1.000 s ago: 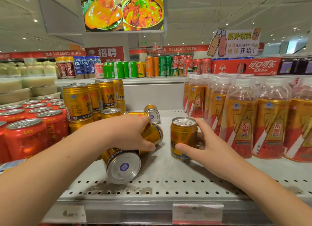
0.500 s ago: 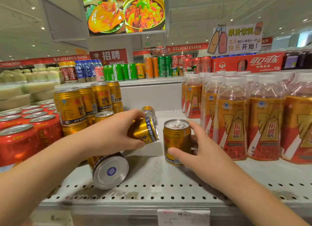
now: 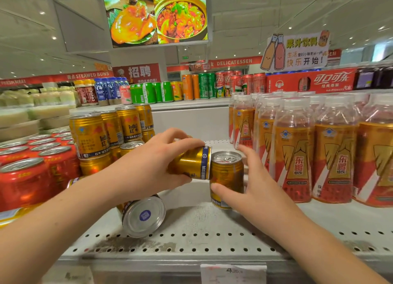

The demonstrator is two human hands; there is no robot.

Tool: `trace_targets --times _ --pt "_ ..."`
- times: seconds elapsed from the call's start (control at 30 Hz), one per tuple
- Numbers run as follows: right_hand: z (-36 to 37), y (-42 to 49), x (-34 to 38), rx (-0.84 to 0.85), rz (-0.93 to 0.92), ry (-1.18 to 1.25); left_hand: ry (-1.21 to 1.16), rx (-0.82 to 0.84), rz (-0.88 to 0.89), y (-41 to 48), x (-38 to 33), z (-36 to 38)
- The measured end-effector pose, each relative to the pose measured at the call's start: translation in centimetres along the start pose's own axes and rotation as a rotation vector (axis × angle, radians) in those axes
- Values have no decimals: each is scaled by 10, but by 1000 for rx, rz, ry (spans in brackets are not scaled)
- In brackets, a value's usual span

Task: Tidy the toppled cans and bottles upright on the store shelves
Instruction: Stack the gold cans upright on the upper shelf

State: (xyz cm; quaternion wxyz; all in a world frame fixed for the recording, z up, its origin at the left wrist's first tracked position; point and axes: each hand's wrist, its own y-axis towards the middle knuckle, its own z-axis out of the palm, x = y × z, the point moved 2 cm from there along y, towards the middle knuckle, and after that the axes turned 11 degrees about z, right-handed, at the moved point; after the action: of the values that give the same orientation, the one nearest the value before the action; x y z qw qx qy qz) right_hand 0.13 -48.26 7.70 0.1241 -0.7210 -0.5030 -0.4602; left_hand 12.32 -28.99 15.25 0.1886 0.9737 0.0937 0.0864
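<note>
Nearest, on the perforated grey metal shelf point(image 3: 212, 244), one toppled gold can point(image 3: 142, 216) lies on its side, its smooth silver base towards the camera. Behind it the left hand point(image 3: 148, 167) is clamped around a lifted gold can point(image 3: 191, 164), held sideways and touching the upright can point(image 3: 226, 178) that the right hand point(image 3: 253, 188) grips. I think the lifted one should be turned vertical first, then set down flat beside the glossy stacked cans point(image 3: 110, 133), clear of the plastic bottles point(image 3: 297, 147).

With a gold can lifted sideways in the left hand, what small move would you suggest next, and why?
Probably tip the held can upright and set it on the shelf left of the standing can. The left hand holds it on its side, clear of the shelf, while the right hand steadies the standing can.
</note>
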Motion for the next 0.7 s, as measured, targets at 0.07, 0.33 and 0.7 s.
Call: trace_targets --times 0.07,0.33,0.7 --pt "-3 1 10 -73 -114 -30 -88 -8 -29 -2 2 -1" --pt "0 18 45 -77 -501 -574 -537 -110 -191 -5 15 -6" --pt "-1 12 59 -207 -446 -270 -505 -169 -367 -27 12 -10"
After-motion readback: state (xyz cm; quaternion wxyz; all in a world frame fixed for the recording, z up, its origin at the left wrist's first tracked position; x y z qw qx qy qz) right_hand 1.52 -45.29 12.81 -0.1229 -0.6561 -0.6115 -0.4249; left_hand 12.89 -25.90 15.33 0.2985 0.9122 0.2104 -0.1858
